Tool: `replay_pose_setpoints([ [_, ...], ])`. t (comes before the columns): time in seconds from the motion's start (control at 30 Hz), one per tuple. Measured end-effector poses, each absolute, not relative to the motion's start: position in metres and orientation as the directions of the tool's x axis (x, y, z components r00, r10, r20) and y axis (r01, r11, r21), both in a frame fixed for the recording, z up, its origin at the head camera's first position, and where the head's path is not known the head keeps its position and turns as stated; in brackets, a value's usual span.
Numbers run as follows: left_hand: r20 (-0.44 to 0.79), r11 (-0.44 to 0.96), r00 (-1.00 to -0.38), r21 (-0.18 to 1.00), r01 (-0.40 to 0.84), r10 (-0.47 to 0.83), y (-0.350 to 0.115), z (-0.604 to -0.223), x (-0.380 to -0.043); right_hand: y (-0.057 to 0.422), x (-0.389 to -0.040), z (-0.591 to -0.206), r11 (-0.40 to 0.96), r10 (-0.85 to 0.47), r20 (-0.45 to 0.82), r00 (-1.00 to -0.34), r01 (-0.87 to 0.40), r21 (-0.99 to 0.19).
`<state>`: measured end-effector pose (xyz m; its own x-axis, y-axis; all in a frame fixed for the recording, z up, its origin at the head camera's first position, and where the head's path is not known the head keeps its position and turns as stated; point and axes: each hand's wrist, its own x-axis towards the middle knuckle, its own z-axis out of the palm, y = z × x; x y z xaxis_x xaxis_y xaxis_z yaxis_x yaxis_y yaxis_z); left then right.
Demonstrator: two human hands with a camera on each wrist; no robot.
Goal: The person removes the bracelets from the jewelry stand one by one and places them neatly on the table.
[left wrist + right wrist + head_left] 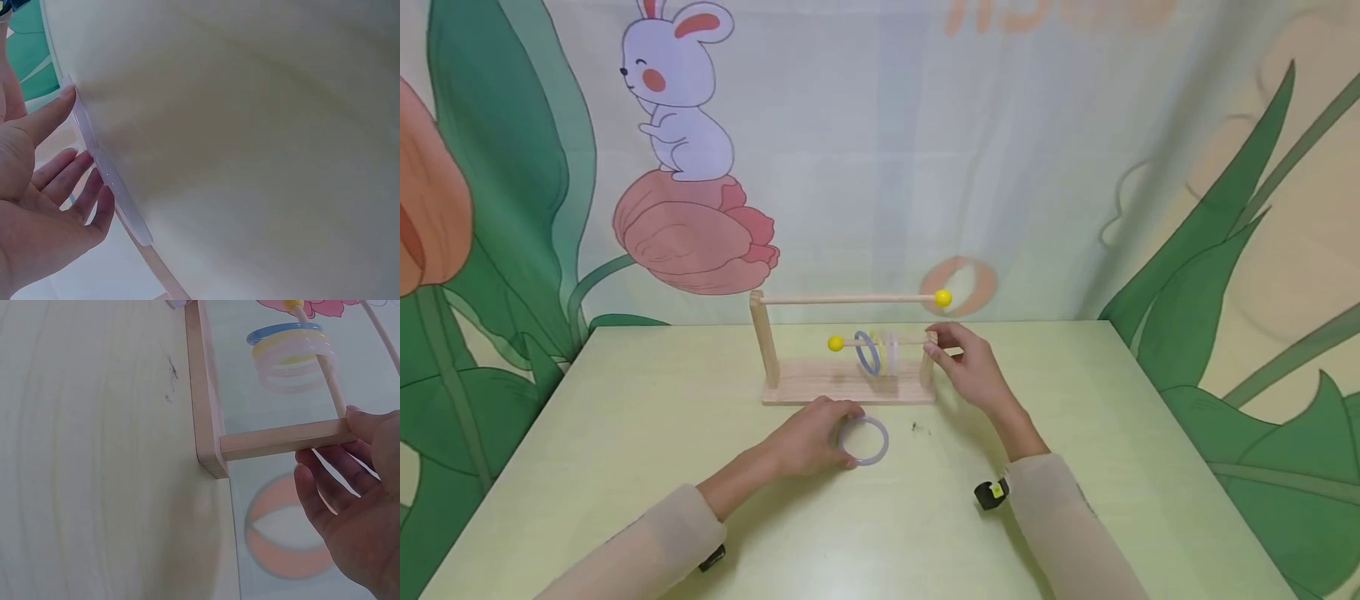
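My left hand [812, 437] holds a pale lilac ring [887, 442] between thumb and fingers, just above the table in front of a wooden stand [842, 388]. In the left wrist view the ring appears edge-on, with the thumb at its far end. At the stand's right side my right hand [973, 367] grips the top of the short post [281, 441], thumb on one side and fingers on the other. From that post runs a lower peg [332, 387], on which hang a blue ring [275, 331], a yellow ring and pale pinkish rings.
A taller post [765, 342] at the stand's left bears an upper rod [850, 300] tipped with a yellow ball [943, 297]. Another yellow ball [836, 343] caps the lower peg. Behind the table [625, 433] hangs a printed curtain [850, 167].
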<state>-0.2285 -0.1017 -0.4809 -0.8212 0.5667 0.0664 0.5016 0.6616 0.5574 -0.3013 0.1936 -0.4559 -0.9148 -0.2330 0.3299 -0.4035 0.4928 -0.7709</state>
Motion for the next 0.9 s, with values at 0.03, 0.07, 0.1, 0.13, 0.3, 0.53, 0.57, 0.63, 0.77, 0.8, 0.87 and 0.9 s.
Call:
replay_pose_setpoints([
  [0.03,0.066,0.663,-0.821,0.556,0.501,0.566,-0.101,-0.481,-0.228,0.193,-0.301,-0.456,0.495,-0.229,0.334,-0.914,-0.405,-0.768],
  [0.07,0.068,0.662,-0.821,0.555,0.504,0.567,-0.101,-0.480,-0.228,0.193,-0.301,-0.457,0.495,-0.224,0.339,-0.914,-0.406,-0.769],
  [0.1,0.068,0.664,-0.821,0.552,0.504,0.567,-0.101,-0.480,-0.228,0.193,-0.301,-0.457,0.497,-0.221,0.345,-0.912,-0.409,-0.765],
  [0.13,0.066,0.667,-0.822,0.548,0.504,0.566,-0.100,-0.480,-0.228,0.193,-0.301,-0.457,0.497,-0.217,0.349,-0.912,-0.411,-0.764],
  [0.3,0.041,0.682,-0.828,0.544,0.488,0.560,-0.100,-0.476,-0.228,0.191,-0.302,-0.458,0.502,-0.218,0.357,-0.909,-0.418,-0.757],
  [0.53,0.017,0.680,-0.843,0.583,0.445,0.537,-0.103,-0.447,-0.223,0.190,-0.302,-0.462,0.512,-0.211,0.364,-0.907,-0.420,-0.750],
  [0.57,0.023,0.676,-0.843,0.586,0.448,0.538,-0.104,-0.443,-0.223,0.190,-0.302,-0.463,0.512,-0.210,0.364,-0.907,-0.420,-0.750],
  [0.63,0.046,0.661,-0.838,0.592,0.461,0.544,-0.106,-0.434,-0.223,0.190,-0.302,-0.463,0.512,-0.208,0.364,-0.908,-0.418,-0.751],
  [0.77,0.116,0.632,-0.832,0.596,0.496,0.543,-0.110,-0.417,-0.225,0.190,-0.301,-0.463,0.515,-0.205,0.369,-0.907,-0.420,-0.747],
  [0.8,0.133,0.625,-0.837,0.606,0.492,0.531,-0.111,-0.414,-0.225,0.190,-0.301,-0.463,0.517,-0.204,0.371,-0.906,-0.422,-0.745],
  [0.87,0.168,0.614,-0.850,0.624,0.484,0.500,-0.113,-0.408,-0.226,0.190,-0.301,-0.464,0.517,-0.207,0.381,-0.901,-0.432,-0.739],
  [0.9,0.183,0.606,-0.857,0.636,0.477,0.482,-0.114,-0.406,-0.226,0.190,-0.301,-0.464,0.518,-0.209,0.387,-0.898,-0.437,-0.735],
])
